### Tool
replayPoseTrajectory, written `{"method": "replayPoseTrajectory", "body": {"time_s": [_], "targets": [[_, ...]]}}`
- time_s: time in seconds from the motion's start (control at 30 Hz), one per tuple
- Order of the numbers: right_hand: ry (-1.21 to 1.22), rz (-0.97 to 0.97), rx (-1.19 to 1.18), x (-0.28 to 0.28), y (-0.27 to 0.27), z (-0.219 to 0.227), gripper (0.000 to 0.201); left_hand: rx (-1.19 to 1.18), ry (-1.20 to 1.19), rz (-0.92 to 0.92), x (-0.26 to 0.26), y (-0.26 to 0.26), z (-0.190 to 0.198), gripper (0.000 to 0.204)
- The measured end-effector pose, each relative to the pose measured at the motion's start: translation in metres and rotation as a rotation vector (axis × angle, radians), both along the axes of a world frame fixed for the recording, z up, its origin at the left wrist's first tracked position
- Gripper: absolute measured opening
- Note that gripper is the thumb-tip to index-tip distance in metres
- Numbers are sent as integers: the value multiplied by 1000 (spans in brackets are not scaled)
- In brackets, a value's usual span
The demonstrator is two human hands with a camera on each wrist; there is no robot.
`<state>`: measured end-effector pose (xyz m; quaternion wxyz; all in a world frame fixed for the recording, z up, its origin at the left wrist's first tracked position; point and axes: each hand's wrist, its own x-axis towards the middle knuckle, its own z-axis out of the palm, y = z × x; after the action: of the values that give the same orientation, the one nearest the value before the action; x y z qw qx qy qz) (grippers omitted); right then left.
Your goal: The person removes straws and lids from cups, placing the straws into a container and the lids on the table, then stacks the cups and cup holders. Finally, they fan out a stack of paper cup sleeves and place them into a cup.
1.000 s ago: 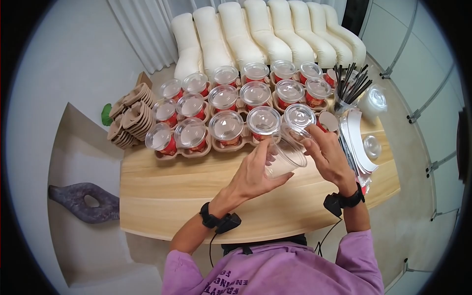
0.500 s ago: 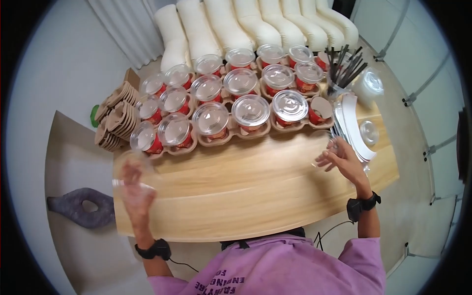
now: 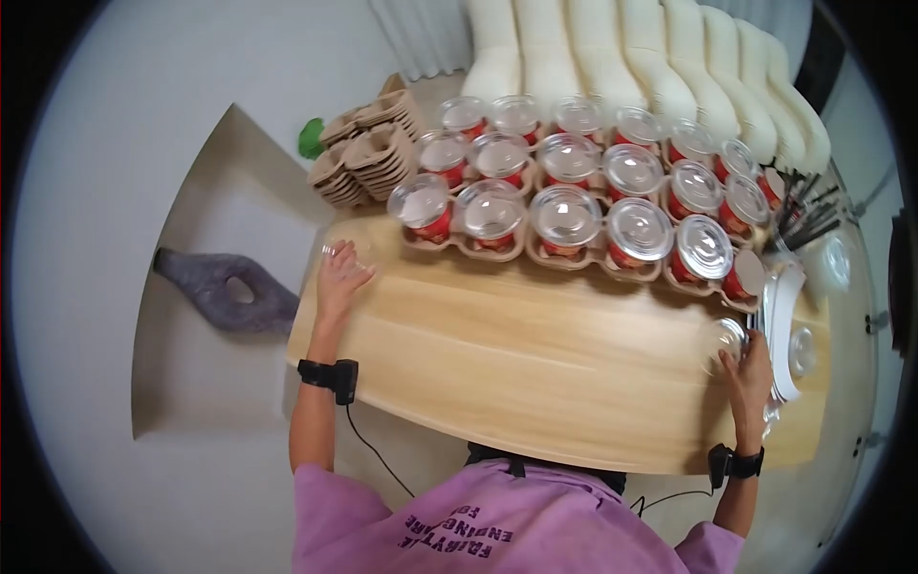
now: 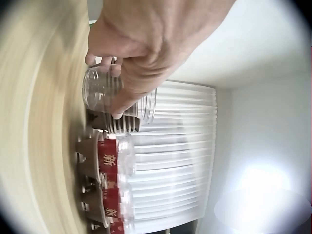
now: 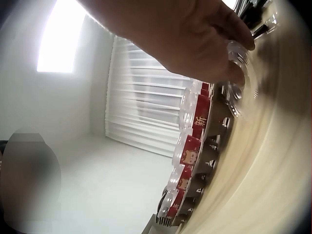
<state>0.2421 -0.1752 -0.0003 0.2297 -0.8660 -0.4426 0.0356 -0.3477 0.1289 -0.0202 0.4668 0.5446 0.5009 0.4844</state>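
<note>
At the table's left end my left hand (image 3: 340, 285) holds a clear plastic cup. In the left wrist view the cup (image 4: 100, 90) is tipped on its side to the camera, thumb and fingers around its wall, close over the table. Far to the right, my right hand (image 3: 750, 375) pinches a clear plastic lid (image 3: 729, 337) low over the wood. The right wrist view shows the lid (image 5: 238, 53) between thumb and fingers. Between the hands and farther back stand rows of red cups (image 3: 492, 215) with clear domed lids, set in brown cardboard carriers (image 3: 559, 256).
Stacked cardboard carriers (image 3: 378, 158) stand at the back left corner. Black straws (image 3: 808, 210) in a clear container, white curved sleeves (image 3: 786, 330) and another clear lid (image 3: 803, 352) lie at the right. A cream sofa (image 3: 622, 67) is behind the table (image 3: 516, 354).
The cup and lid, earlier close together before me, are now apart: my left hand carried the cup to the left end, my right hand holds the lid at the right. The head view turned left.
</note>
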Motion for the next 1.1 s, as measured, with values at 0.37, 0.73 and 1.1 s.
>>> {"method": "replayPoseTrajectory", "body": {"time_s": [0.37,0.73,1.1], "targets": [[104,-1,22,1,4,50,51,-41,82,-24,-5,19,-33,83],[54,552,154,13,87,82,65,135,311,-156,86,-101,27,37],[-24,620,-104,5,137,78,99,546,701,-1068,345,-127,53,63]]}}
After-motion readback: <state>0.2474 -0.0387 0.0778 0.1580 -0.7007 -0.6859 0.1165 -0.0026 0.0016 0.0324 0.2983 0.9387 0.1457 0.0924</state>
